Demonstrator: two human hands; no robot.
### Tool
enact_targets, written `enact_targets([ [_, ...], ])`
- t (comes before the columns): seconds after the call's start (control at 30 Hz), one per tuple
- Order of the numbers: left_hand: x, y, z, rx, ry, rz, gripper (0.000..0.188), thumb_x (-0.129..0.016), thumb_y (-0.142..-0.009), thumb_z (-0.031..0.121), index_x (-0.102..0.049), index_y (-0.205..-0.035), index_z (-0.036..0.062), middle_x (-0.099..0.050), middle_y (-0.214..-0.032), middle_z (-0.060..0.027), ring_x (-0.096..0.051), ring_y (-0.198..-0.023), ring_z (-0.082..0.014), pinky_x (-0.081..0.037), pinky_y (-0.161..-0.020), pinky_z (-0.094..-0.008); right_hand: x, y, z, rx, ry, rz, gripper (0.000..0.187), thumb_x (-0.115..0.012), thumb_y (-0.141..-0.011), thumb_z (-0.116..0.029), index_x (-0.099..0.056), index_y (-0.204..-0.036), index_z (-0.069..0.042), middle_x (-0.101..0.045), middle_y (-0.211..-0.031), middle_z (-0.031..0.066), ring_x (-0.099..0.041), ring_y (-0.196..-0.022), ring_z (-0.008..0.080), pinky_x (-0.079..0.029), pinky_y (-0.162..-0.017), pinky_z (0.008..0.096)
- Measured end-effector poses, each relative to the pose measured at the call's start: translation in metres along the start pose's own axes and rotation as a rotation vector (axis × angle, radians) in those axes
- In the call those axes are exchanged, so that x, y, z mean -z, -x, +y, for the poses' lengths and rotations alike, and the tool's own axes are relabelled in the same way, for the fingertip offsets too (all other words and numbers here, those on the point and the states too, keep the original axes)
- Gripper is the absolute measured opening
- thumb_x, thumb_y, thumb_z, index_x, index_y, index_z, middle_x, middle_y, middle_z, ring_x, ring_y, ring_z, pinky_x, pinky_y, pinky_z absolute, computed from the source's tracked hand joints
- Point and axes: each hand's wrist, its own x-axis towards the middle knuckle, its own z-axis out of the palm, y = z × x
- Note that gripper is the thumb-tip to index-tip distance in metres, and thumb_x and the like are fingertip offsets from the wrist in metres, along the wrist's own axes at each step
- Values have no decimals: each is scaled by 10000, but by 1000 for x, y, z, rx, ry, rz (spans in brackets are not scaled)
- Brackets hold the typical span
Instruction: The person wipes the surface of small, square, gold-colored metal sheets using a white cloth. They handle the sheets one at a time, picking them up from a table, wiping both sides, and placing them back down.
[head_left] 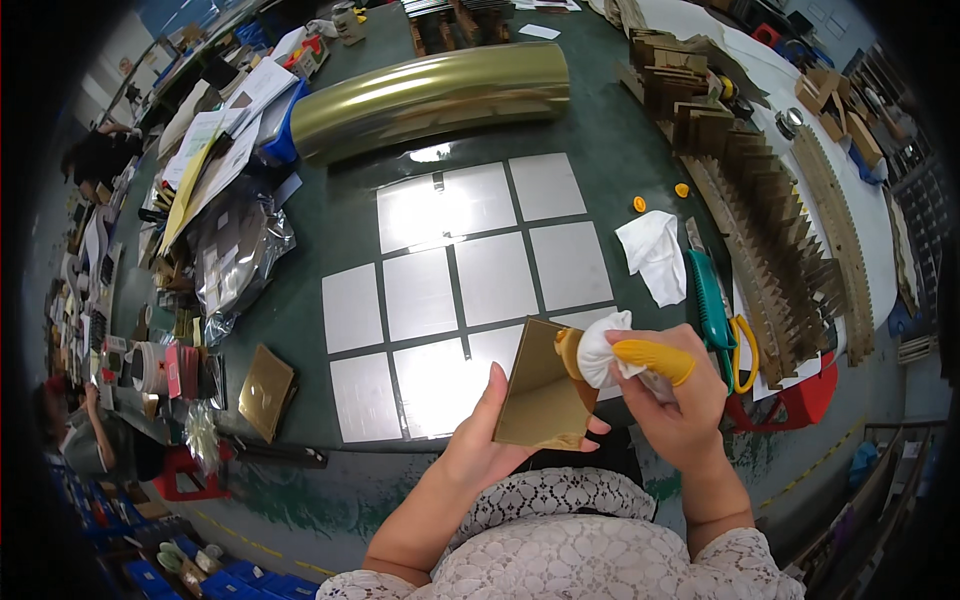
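Holding gold plate, L hand; pinching white cloth at plate's approx. 2 o'clock edge, R hand.

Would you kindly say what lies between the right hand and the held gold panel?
In the head view, a white cloth lies between the right hand and the gold panel.

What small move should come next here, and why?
Probably wipe the bunched white cloth across the shiny plate: the right hand holds it by the plate's upper right edge, while the left hand grips the plate's lower end.
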Motion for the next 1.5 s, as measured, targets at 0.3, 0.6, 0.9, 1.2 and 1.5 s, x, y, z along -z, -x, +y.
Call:
enact_targets([
  [0.3, -17, -4, -1, 41, -84, 109, 758, -99, -1021, 598, -286, -1483, 27, -519, -1342, -197, -594, -1170, -317, -504, -980, -480, -24, -20, 6, 165, -75, -20, 320, -720, -757, 86, -629, -1059, 31, -681, -1104, 149, -631, -823, 295, -517, -709, 345],
  [0.6, -11, -4, 1, 28, -74, 115, 751, -106, -1023, 599, -300, -1474, 30, -531, -1324, -197, -604, -1149, -332, -514, -951, -469, -21, -18, 9, 149, -38, -49, 303, -719, -765, 77, -630, -1051, 31, -677, -1093, 150, -630, -838, 302, -524, -719, 355],
  [0.9, -7, -3, 5, -6, -59, 88, 752, -114, -1024, 596, -305, -1479, 28, -504, -1358, -202, -601, -1151, -383, -519, -951, -476, -7, -3, 12, 63, 13, -56, 307, -710, -767, 88, -619, -1050, 11, -684, -1109, 127, -612, -808, 296, -513, -701, 358],
  [1.2, -7, -4, 9, -38, -71, 92, 772, -108, -1018, 609, -315, -1474, 21, -506, -1359, -212, -606, -1143, -393, -523, -944, -500, 5, 10, 15, -13, 77, -44, 339, -712, -738, 109, -635, -1054, 12, -694, -1071, 128, -603, -788, 283, -499, -695, 358],
  [1.5, -4, -3, 7, -43, -208, 113, 778, -96, -1015, 613, -304, -1481, 26, -515, -1363, -192, -596, -1173, -332, -510, -967, -492, 15, 16, 16, -50, 118, 24, 371, -701, -715, 128, -667, -1062, -2, -701, -1020, 124, -619, -807, 279, -502, -711, 340],
])
